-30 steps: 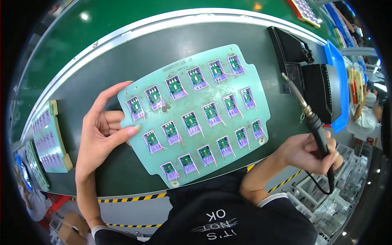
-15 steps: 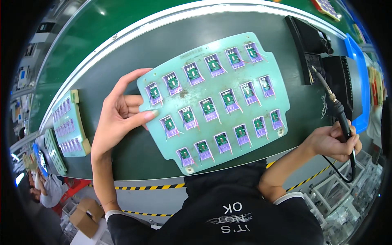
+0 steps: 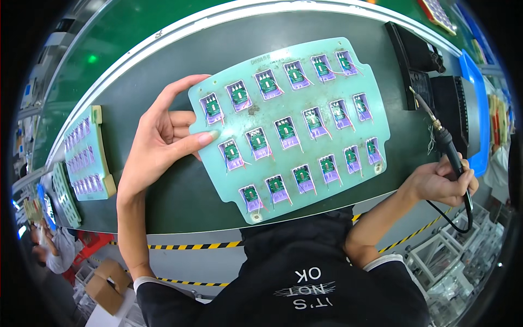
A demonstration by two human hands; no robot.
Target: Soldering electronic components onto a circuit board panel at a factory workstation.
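My left hand (image 3: 166, 133) grips the left edge of a pale green fixture board (image 3: 289, 169), with the thumb on its face and the fingers at the edge and behind. The board is tilted, its right side farther away. Rows of purple housings sit in its cutouts, each with a small green circuit board (image 3: 285, 131) and thin red and dark wires. At the right, my right hand (image 3: 444, 182) is closed round the dark handle of a soldering iron (image 3: 448, 146). The iron's metal tip points up and left, apart from the board, near a black stand.
A black stand (image 3: 418, 82) and a dark box (image 3: 453, 111) stand at the right beside a blue tray (image 3: 480, 155). A second fixture board (image 3: 87, 155) with housings lies at the far left, next to a green slotted panel (image 3: 66, 196). A cardboard box (image 3: 107, 286) is at lower left.
In the view, the fixture board and my left hand sit slightly higher and farther right. The soldering iron has shifted a little left. Both hands keep their hold.
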